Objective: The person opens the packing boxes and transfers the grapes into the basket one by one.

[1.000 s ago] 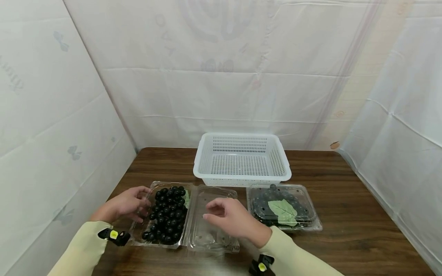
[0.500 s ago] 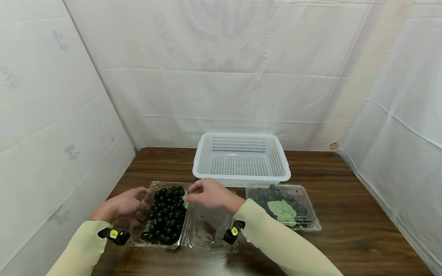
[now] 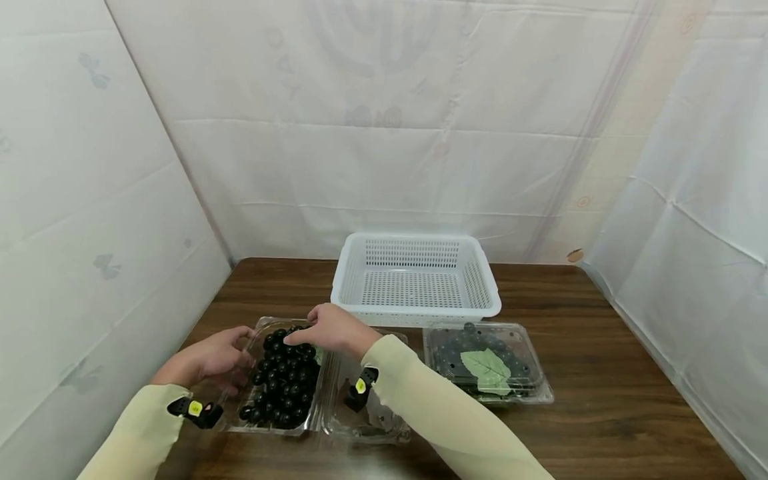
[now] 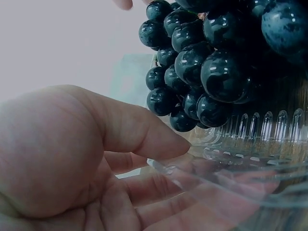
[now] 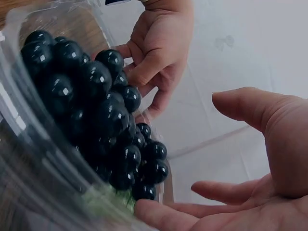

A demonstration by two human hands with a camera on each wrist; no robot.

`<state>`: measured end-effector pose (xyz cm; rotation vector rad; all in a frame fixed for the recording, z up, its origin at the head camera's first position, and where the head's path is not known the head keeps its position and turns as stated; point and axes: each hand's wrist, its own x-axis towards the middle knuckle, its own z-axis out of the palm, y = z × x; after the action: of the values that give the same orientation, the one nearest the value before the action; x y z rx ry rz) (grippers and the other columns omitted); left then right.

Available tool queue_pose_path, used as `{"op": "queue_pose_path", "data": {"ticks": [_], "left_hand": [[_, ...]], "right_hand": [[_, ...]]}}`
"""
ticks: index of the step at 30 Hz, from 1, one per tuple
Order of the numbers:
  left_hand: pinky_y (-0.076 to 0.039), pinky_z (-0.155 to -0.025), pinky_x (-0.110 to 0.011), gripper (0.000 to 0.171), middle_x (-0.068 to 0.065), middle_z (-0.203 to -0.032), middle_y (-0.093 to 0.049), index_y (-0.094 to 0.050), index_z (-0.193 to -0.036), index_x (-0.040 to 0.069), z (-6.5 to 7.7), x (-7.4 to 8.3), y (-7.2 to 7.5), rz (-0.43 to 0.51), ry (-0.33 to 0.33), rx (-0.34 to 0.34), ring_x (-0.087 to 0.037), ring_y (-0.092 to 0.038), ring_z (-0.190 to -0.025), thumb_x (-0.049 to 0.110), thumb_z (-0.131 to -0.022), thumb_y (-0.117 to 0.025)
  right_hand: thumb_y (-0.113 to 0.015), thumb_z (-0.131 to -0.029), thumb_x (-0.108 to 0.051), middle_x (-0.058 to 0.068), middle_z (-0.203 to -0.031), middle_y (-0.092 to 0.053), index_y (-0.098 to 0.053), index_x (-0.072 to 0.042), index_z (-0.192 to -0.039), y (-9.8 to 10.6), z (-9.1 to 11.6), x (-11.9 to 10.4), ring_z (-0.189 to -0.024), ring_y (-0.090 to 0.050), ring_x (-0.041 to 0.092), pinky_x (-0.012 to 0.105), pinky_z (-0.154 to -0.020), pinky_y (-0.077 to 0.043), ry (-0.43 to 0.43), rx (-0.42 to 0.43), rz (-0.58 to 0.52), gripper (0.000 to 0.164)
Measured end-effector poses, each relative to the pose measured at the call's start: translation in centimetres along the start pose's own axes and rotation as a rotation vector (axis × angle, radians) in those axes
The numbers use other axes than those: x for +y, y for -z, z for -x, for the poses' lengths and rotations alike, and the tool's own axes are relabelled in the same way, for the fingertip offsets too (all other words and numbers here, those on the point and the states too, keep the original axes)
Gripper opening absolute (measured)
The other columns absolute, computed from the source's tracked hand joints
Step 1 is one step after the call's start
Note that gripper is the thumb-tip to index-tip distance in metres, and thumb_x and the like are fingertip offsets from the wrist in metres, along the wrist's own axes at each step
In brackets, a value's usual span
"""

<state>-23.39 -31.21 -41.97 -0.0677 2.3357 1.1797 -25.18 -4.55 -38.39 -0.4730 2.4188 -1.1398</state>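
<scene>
A bunch of black grapes (image 3: 277, 387) lies in the left half of an unfolded clear plastic clamshell (image 3: 294, 432). My left hand (image 3: 219, 360) grips that box's left side, its thumb (image 4: 166, 142) at the rim and its fingers (image 4: 178, 199) seen through the clear wall. Over the far end of the bunch reaches my right hand (image 3: 336, 330), holding nothing. In the right wrist view its thumb (image 5: 245, 108) and fingers (image 5: 168, 216) are spread wide apart beside the grapes. A pale green leaf (image 5: 115, 199) shows under the bunch's edge.
The clamshell's lid half (image 3: 354, 427) lies flat on its right, partly under my right forearm. Farther right is a lidded clear box (image 3: 537, 393) of dark grapes with a green leaf (image 3: 489, 370). Behind stands a white perforated basket (image 3: 420, 311). White sheets (image 3: 384, 167) surround the brown table (image 3: 600, 373).
My right hand has moved left and away from me, from above the lid half to above the far end of the grapes. The left hand stays at the box's left side.
</scene>
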Motion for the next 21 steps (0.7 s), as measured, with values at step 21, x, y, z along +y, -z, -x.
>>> {"op": "queue_pose_path", "data": {"ticks": [21], "left_hand": [[-0.061,-0.066,-0.049,0.053,-0.028,-0.121,-0.061,-0.030,-0.149,-0.004,0.0,0.4,-0.2,-0.010,0.017,0.004,-0.032,-0.070,-0.086,-0.003,-0.100,-0.051]], "right_hand": [[-0.084,-0.083,-0.046,0.008,-0.143,-0.058,-0.049,-0.007,-0.149,-1.9,-2.9,-0.9,-0.104,-0.066,0.019,0.043,-0.083,-0.060,-0.130,-0.064,-0.073,0.085]]}}
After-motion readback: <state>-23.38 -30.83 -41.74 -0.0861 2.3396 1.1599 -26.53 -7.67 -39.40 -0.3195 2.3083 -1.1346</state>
